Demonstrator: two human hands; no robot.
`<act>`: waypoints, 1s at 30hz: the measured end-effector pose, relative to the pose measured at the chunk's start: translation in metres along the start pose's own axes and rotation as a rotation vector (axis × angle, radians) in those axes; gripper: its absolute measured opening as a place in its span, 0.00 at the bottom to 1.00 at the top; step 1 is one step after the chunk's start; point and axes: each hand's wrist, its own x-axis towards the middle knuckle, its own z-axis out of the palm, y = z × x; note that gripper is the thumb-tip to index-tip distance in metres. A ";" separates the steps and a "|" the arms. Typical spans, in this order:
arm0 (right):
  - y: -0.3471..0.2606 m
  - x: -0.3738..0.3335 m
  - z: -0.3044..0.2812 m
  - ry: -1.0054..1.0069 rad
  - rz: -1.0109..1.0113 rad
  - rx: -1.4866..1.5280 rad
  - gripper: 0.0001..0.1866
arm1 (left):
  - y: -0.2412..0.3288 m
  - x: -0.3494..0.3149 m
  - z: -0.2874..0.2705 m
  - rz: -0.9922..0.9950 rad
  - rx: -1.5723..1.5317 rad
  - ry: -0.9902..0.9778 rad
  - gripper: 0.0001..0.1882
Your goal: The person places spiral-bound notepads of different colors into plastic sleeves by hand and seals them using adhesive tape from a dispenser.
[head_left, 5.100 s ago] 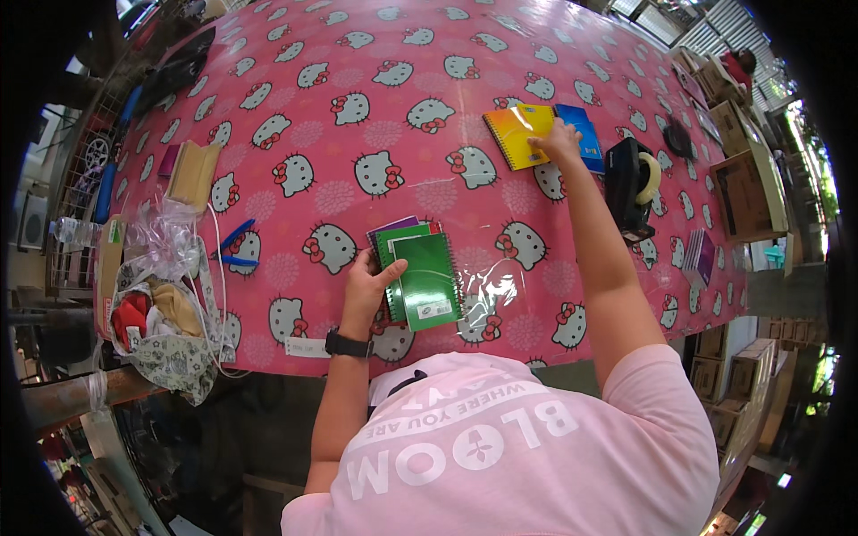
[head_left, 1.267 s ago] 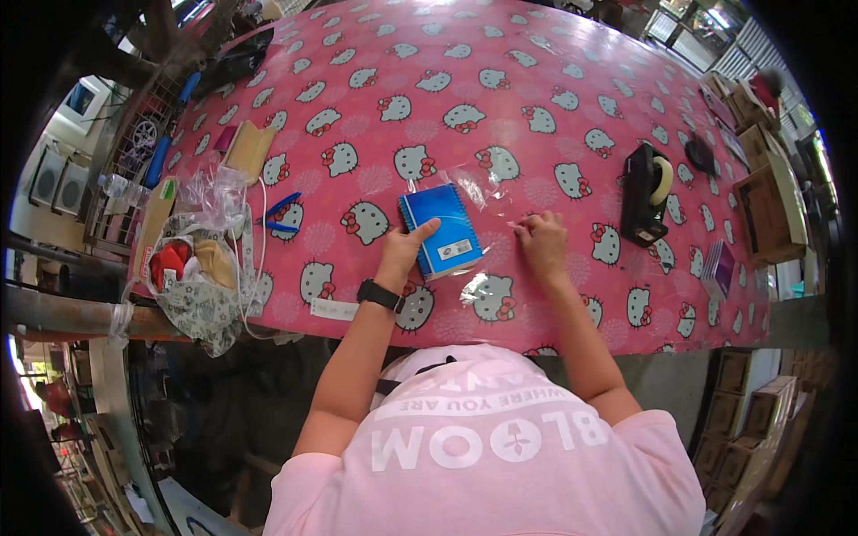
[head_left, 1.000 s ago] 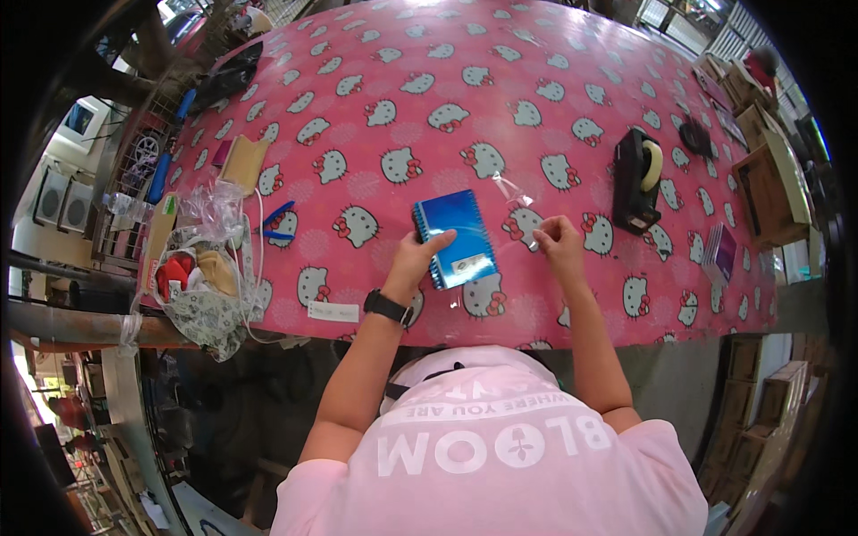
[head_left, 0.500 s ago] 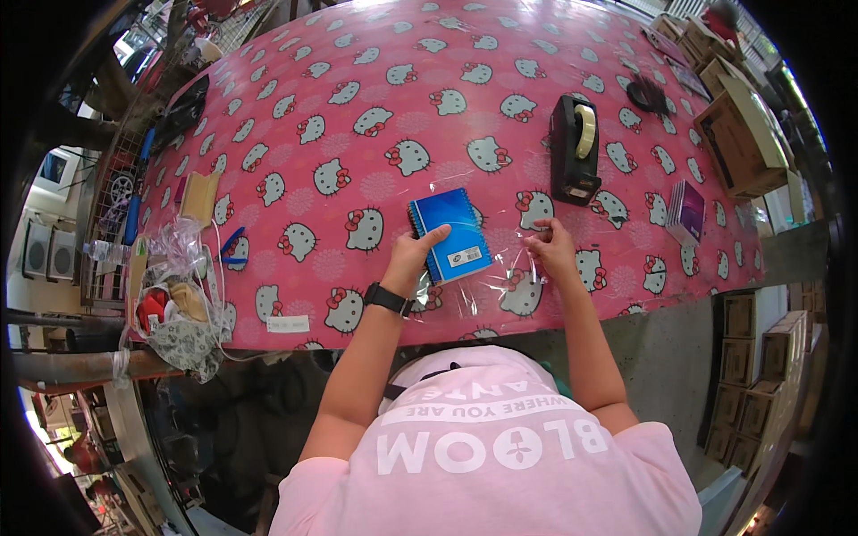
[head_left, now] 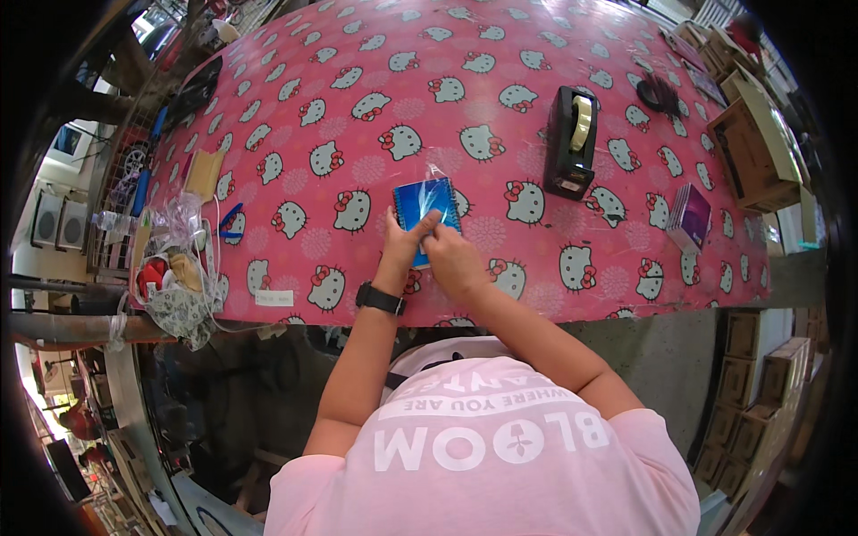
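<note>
A small blue spiral notebook [head_left: 422, 195] lies on the pink patterned tabletop, with shiny clear plastic wrap [head_left: 435, 171] over it and standing up past its far edge. My left hand [head_left: 401, 248] grips the notebook's left side, thumb across the cover. Over the notebook's near right part, my right hand [head_left: 458, 261] is closed with fingers bent, pressing the plastic toward the left thumb; its fingertips are partly hidden. Beyond to the right stands a black tape dispenser [head_left: 563, 165] with a roll of tape. A stack of purple notebooks [head_left: 690, 217] sits farther right.
At the left are a yellowish block [head_left: 205, 173], a blue tool [head_left: 231, 221] and a bundle of plastic and patterned cloth [head_left: 185, 299]. A white label strip [head_left: 273, 297] lies near the front edge. Cardboard boxes [head_left: 753, 152] stand at the right edge.
My right hand has come leftward from beside the notebook onto its cover, bringing the plastic over it. The notebook has shifted slightly left and away, with my left hand still on it.
</note>
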 end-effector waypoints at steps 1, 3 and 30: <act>-0.003 -0.002 0.003 -0.001 -0.026 -0.018 0.16 | 0.001 0.001 -0.002 0.037 0.090 0.011 0.50; -0.002 -0.011 0.002 -0.131 -0.070 0.092 0.15 | -0.008 0.008 -0.007 0.171 0.333 0.021 0.47; 0.047 0.023 0.031 0.121 0.217 0.396 0.25 | -0.054 0.012 -0.026 0.092 0.210 0.118 0.40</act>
